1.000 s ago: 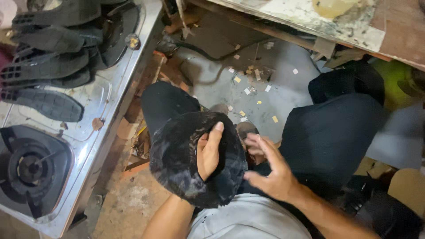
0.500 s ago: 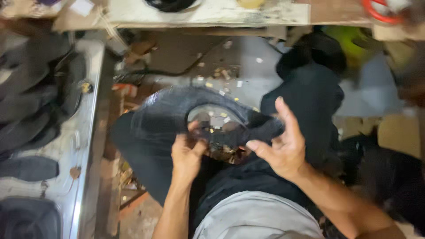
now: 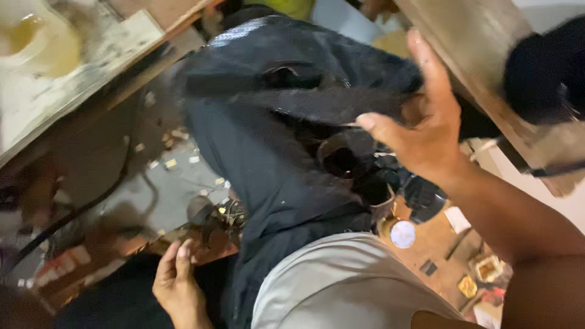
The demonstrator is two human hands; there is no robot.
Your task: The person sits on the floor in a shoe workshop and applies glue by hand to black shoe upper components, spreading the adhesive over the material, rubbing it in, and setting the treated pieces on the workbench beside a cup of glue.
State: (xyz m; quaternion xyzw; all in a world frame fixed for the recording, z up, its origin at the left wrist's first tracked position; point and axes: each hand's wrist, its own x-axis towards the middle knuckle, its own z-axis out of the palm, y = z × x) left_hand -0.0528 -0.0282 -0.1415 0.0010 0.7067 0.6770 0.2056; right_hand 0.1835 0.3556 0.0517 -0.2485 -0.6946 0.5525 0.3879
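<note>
Large black rubbery sheet [image 3: 274, 140], draped over the seated person's lap and rising toward the wooden desk [image 3: 481, 73], is the landmark. Right hand [image 3: 420, 122], raised at the sheet's upper right edge, fingers [image 3: 426, 58] spread open, thumb touching the sheet, palm facing it; no firm grip visible. Left hand [image 3: 177, 283], low at the sheet's lower left, fingers loosely curled, resting beside the dark trousers, holding nothing. Risk, as judged: with only a thumb against it, the limp sheet could slide off the lap toward the littered floor [image 3: 164, 183]. Small round tin [image 3: 402, 233] lies below the sheet's right side.
</note>
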